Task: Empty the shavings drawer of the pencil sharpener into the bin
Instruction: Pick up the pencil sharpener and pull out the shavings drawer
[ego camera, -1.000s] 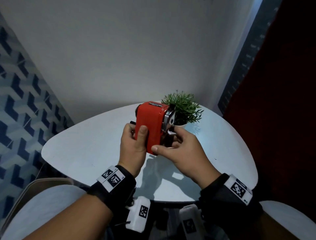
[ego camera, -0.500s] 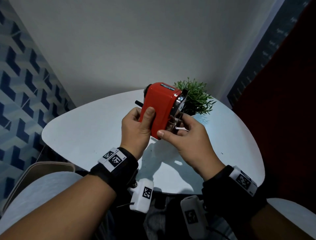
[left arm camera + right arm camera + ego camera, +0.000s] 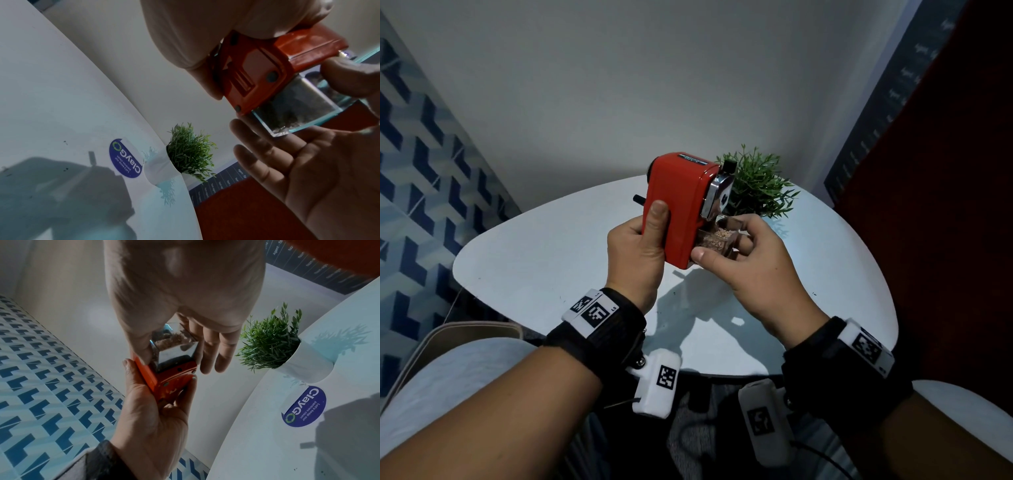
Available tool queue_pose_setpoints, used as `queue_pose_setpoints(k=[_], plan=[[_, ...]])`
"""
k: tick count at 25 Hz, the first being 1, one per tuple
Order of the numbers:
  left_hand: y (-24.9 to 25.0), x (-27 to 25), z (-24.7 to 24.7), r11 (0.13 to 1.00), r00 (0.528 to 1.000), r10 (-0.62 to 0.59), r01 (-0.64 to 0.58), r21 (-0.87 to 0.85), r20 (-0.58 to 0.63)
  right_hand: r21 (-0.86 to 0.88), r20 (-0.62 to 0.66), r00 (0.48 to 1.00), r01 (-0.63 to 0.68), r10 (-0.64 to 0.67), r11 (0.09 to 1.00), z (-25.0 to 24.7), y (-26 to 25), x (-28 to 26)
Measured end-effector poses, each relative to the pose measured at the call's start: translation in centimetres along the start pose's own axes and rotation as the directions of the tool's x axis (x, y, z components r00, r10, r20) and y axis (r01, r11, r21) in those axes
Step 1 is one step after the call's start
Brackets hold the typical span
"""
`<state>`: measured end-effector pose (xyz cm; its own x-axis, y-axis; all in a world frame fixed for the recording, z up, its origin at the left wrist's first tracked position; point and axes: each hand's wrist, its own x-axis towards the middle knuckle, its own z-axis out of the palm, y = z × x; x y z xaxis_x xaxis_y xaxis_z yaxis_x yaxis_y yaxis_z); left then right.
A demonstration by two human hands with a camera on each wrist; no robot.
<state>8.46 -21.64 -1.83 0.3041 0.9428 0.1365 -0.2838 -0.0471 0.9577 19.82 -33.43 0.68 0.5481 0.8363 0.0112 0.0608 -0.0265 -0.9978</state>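
Note:
My left hand (image 3: 650,236) grips the red pencil sharpener (image 3: 681,205) and holds it tilted above the white table (image 3: 551,260). The thumb lies on the near side and the fingers wrap the far side. A clear shavings drawer (image 3: 717,238) sticks partly out of the sharpener's lower right end, with brown shavings inside. My right hand (image 3: 726,250) pinches this drawer between thumb and fingers. From the right wrist, the drawer (image 3: 174,344) emerges from the sharpener (image 3: 168,378). The left wrist view shows the drawer (image 3: 298,104) from underneath. No bin appears in any view.
A small green plant (image 3: 756,186) in a white pot stands on the table just behind the sharpener. A blue round sticker (image 3: 304,407) lies on the tabletop near the pot. A grey wall rises behind, patterned blue floor (image 3: 421,178) left, a red surface (image 3: 945,205) right.
The sharpener has been lifted and tilted a little higher. The right hand has drawn the clear drawer partly out, so the shavings now show.

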Motion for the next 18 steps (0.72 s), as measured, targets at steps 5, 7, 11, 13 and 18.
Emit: queue_pose_setpoints(k=[5, 7, 11, 13, 18], plan=[[0.8, 0.2, -0.2, 0.998, 0.999, 0.05, -0.05, 0.028, -0.021, -0.07, -0.017, 1.0, 0.021, -0.023, 0.997, -0.2, -0.6, 0.1], [1.2, 0.5, -0.4, 0.999, 0.999, 0.048, -0.048, 0.025, -0.023, -0.096, -0.016, 0.999, 0.038, -0.04, 0.995, -0.2, -0.7, 0.1], [1.7, 0.8, -0.7, 0.998, 0.997, 0.068, -0.068, -0.004, -0.027, -0.133, -0.036, 0.997, 0.058, -0.063, 0.989, 0.2, -0.7, 0.0], [1.7, 0.9, -0.9, 0.997, 0.997, 0.069, -0.069, -0.015, -0.03, -0.136, -0.043, 0.996, 0.065, -0.072, 0.989, 0.3, -0.6, -0.1], [1.7, 1.2, -1.4, 0.999, 0.999, 0.045, -0.045, -0.006, -0.029, -0.155, -0.05, 0.996, 0.065, -0.073, 0.986, 0.5, -0.1, -0.3]])
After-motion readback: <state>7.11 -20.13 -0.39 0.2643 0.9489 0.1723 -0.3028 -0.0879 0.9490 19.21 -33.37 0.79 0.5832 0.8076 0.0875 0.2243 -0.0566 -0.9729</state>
